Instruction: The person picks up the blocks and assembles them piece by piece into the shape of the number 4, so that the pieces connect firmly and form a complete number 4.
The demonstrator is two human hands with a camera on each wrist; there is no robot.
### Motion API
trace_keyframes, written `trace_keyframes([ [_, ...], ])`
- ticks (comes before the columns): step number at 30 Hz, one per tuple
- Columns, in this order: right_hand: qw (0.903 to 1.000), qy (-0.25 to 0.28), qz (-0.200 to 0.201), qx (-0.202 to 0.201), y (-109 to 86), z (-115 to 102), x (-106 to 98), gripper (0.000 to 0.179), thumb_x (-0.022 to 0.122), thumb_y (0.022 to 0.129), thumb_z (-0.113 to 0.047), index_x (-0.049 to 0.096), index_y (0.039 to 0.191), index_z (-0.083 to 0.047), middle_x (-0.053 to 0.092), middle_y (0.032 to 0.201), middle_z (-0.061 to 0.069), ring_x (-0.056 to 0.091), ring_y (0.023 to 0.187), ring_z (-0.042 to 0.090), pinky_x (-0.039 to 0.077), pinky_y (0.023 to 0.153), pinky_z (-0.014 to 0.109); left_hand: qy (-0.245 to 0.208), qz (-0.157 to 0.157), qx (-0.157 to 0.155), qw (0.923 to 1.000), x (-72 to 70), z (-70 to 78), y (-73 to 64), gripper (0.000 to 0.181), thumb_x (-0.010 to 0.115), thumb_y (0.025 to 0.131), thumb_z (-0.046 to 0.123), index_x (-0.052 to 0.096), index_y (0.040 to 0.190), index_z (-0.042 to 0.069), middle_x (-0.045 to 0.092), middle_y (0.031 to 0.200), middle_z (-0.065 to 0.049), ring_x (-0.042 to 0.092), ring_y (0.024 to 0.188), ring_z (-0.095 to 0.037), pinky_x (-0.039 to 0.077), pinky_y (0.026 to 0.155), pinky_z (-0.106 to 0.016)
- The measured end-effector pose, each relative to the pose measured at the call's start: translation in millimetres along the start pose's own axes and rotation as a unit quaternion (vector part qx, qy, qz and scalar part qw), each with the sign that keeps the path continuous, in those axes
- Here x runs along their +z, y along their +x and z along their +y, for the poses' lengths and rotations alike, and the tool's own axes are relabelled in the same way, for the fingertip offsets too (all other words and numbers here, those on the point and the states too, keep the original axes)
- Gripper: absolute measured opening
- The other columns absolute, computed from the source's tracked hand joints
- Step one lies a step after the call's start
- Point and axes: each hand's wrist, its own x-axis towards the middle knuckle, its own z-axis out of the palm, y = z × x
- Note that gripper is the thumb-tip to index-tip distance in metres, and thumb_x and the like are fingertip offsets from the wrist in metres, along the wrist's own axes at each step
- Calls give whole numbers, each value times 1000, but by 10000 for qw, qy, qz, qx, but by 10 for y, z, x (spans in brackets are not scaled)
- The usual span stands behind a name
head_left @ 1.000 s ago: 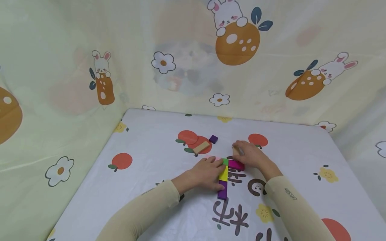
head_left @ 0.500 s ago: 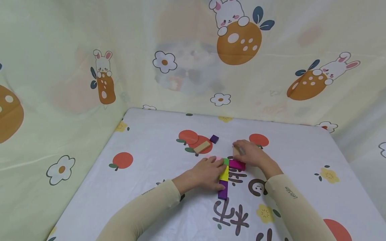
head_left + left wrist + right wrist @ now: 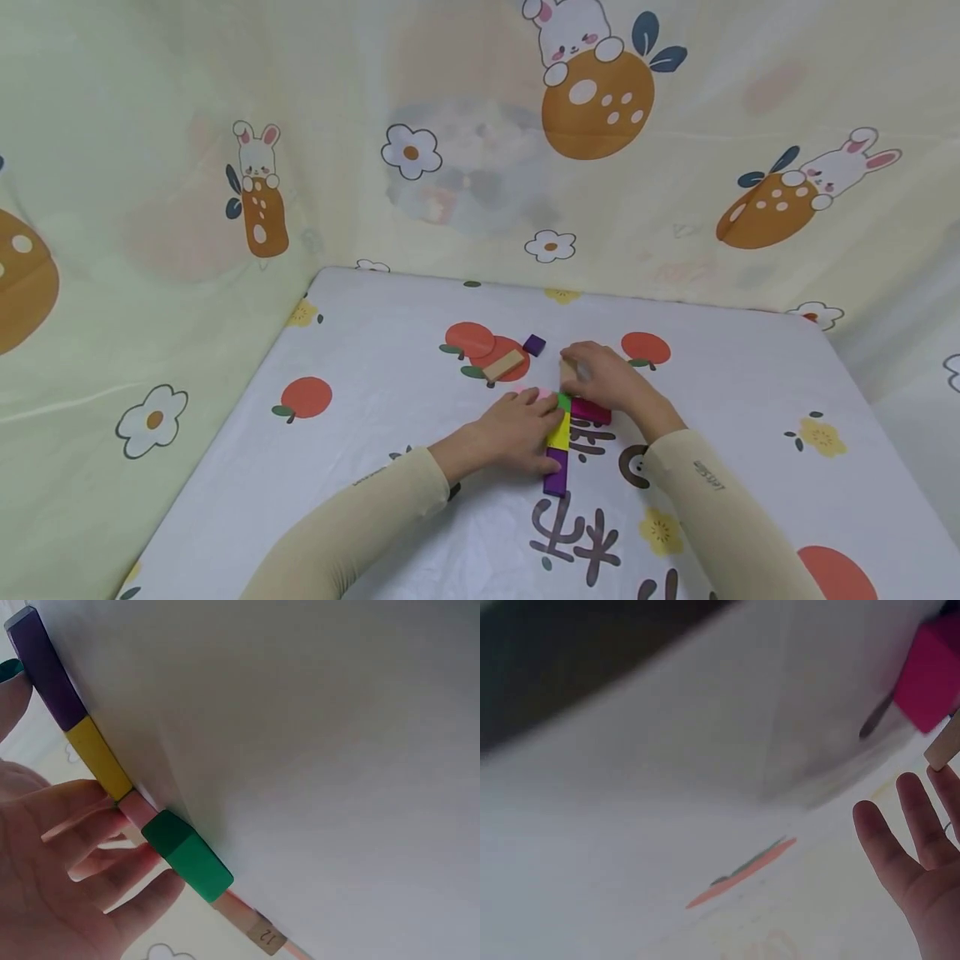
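My left hand (image 3: 513, 429) lies over a joined row of coloured blocks, its fingers touching them. The row has a purple block (image 3: 555, 482), a yellow block (image 3: 558, 435), a green block (image 3: 564, 402) and a pink block (image 3: 537, 392) partly under the fingers. A magenta block (image 3: 591, 412) extends to the right of the green one. Just behind them, my right hand (image 3: 611, 382) pinches a plain wooden block (image 3: 567, 372); the thumb is hidden in the right wrist view. Fingertips meet the green block (image 3: 199, 856) in the left wrist view.
A loose wooden block (image 3: 503, 365) and a small purple block (image 3: 534, 345) lie farther back on the white printed tablecloth (image 3: 375, 350). Patterned cream curtains (image 3: 337, 192) rise behind and at the left of the table.
My right hand has shifted left with the wooden block, from behind the magenta block to behind the green one. The left hand stays in place on the row.
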Motion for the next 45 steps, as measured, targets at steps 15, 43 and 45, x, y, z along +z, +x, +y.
trace_keyframes([
  [15,9998,30,-196,81,22,-49,83,62,71,96,-36,53,150,-11,48,156,21,44,143,43,42,113,63,-13,-4,64,10000,-12,-23,-19,85,62,92,68,39,160,23,37,166,2,35,153,-28,34,124,-45],
  [43,9980,-272,-456,-331,-44,-27,100,42,61,103,-34,64,142,-20,38,163,22,36,149,49,34,117,67,-54,6,77,10000,2,-15,-6,83,63,92,66,41,160,24,36,167,2,34,153,-29,34,124,-45],
  [45,9979,-320,-440,-362,-37,-20,100,42,61,103,-34,65,141,-19,39,162,23,37,149,49,35,117,67,-52,13,78,10000,2,-15,-5,83,63,92,66,41,160,24,36,167,2,34,153,-29,34,124,-45],
])
